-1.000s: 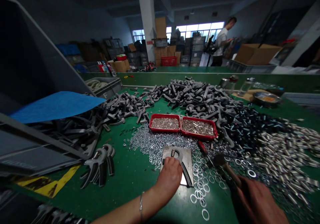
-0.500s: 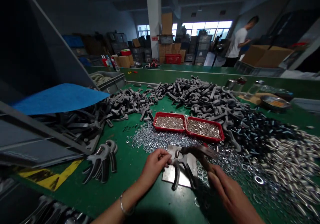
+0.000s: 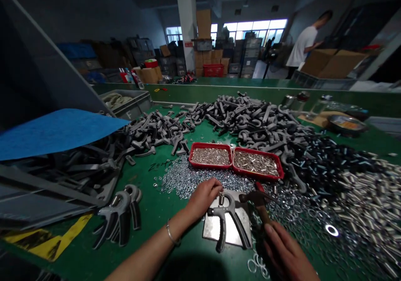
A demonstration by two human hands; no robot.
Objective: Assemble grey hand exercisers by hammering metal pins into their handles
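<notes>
My left hand (image 3: 202, 197) pinches the top of a grey hand gripper (image 3: 230, 216) and steadies it on a small steel plate (image 3: 216, 233) on the green table. Its two handles splay down over the plate. My right hand (image 3: 286, 254) is closed round the handle of a small hammer (image 3: 258, 201), whose head hovers just right of the hand gripper's top. Loose washers (image 3: 188, 178) lie right behind my left hand.
Two red trays (image 3: 234, 157) of small metal parts stand beyond the plate. Grey handle pieces (image 3: 247, 118) are heaped at the back, metal pins (image 3: 363, 197) at right. Finished hand grippers (image 3: 120, 214) lie at left, near a grey crate (image 3: 40, 189). A person (image 3: 305, 42) stands far back.
The hammer has swung in from the right, risen over the hand gripper and now sits lower beside its top. My left hand shifted from covering the piece to pinching its top.
</notes>
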